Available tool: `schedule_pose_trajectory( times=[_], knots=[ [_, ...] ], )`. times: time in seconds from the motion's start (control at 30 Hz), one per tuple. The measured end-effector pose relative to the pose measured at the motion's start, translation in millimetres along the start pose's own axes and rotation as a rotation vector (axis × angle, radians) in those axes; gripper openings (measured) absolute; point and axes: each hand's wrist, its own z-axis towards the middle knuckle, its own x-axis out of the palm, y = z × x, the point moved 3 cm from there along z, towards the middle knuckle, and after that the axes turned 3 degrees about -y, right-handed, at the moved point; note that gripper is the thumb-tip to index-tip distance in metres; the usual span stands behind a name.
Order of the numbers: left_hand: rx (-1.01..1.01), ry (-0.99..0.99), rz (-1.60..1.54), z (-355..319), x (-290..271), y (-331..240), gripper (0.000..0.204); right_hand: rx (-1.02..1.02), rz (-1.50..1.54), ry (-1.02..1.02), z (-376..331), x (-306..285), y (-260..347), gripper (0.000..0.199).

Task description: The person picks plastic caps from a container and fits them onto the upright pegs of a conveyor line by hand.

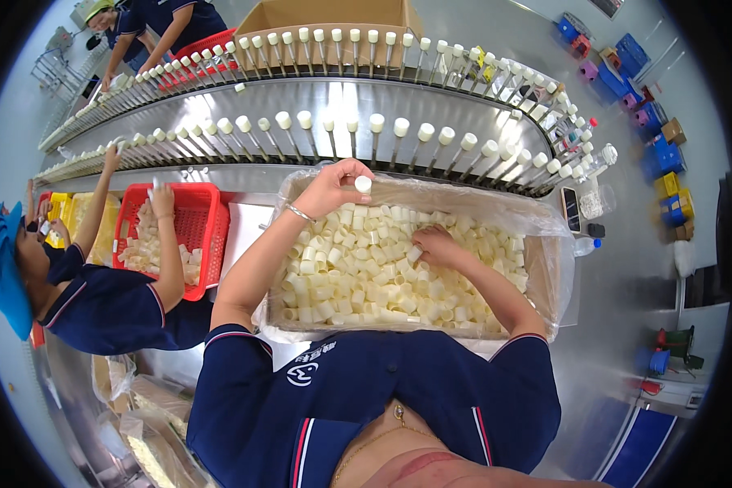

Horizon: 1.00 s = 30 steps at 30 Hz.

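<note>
My left hand (333, 191) is closed, pinching a white plastic cap (363, 185) between thumb and fingers. It hovers over the far edge of a large box lined with clear plastic (545, 236), just below the near row of upright metal pins. Inside the box lies a heap of loose cream-white caps (358, 276), short hollow cylinders. Toward the heap's far right side, my right hand (437, 246) reaches in with its fingers bent round one cap (416, 253). Many of the metal pins (374, 146) carry a white cap on top.
The pins run along a looping conveyor track (480, 180). A co-worker in a blue hat (4, 260) works at my left beside a red basket (211, 236) of caps. A phone (571, 209) and a small bottle (584, 246) lie right of the box. Behind the track stands a cardboard box (325, 16).
</note>
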Motion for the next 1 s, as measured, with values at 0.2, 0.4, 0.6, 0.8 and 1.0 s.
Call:
schedule_pose_trajectory(
  times=[0.2, 0.4, 0.6, 0.8, 1.0],
  knots=[
    [0.257, -0.476, 0.504, 4.8, -57.5, -19.1, 0.035, 0.017, 0.135, -0.174, -3.9, -18.9, 15.8, 0.029],
    [0.214, -0.837, 1.116, 35.6, -122.1, -34.2, 0.036, -0.025, 0.472, -0.431, 9.2, -79.1, 31.1, 0.028],
    [-0.051, -0.489, 1.309, 72.6, -118.9, -19.1, 0.037, -0.093, 0.606, -0.611, 26.8, -139.2, 39.5, 0.027],
    [0.269, -0.512, 1.747, 74.4, -58.9, -30.6, 0.046, -0.044, 0.928, -0.581, 52.0, -146.8, 28.9, 0.025],
    [0.567, -0.079, 1.376, 12.8, 74.4, 6.4, 0.026, -0.124, 0.634, -0.670, 78.2, -175.9, 46.1, 0.026]
  ],
)
